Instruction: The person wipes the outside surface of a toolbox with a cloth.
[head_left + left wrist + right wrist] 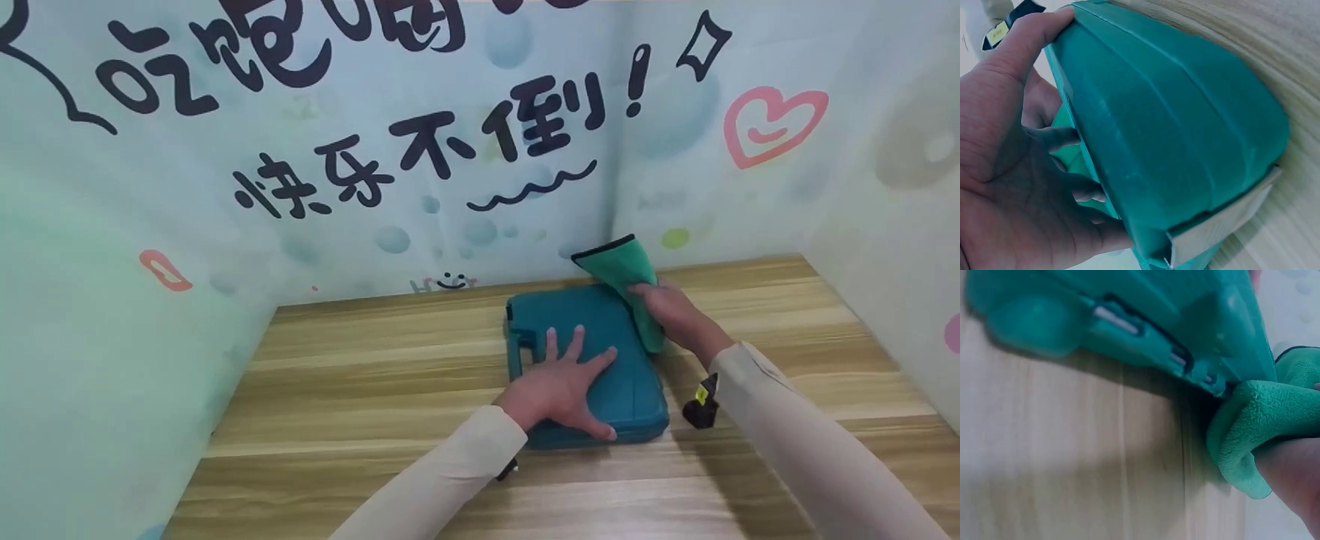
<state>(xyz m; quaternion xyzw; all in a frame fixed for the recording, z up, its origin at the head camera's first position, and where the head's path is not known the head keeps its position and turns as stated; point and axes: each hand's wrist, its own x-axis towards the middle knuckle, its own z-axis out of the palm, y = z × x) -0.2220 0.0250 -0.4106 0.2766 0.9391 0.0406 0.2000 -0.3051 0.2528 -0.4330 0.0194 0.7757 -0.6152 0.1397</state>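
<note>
A teal plastic carrying case (pixel 630 390) lies flat on the wooden table, its handle on the left side. Across its lid my left hand (pixel 559 386) rests with fingers spread straight; in the left wrist view the thumb (pixel 1033 34) reaches the case's near edge. My right hand (pixel 671 311) grips a green cloth (pixel 626 274) with a dark border at the case's far right edge. Part of the cloth stands up above the hand, and part hangs down along the side. The right wrist view shows the folded fleecy cloth (pixel 1258 416) against the case's hinged side (pixel 1145 332).
The wooden table (pixel 360 397) extends to both sides of the case. A printed white backdrop (pixel 450 247) rises right behind it, with side panels at left and right. Dark wrist devices (pixel 701 405) hang under the sleeves.
</note>
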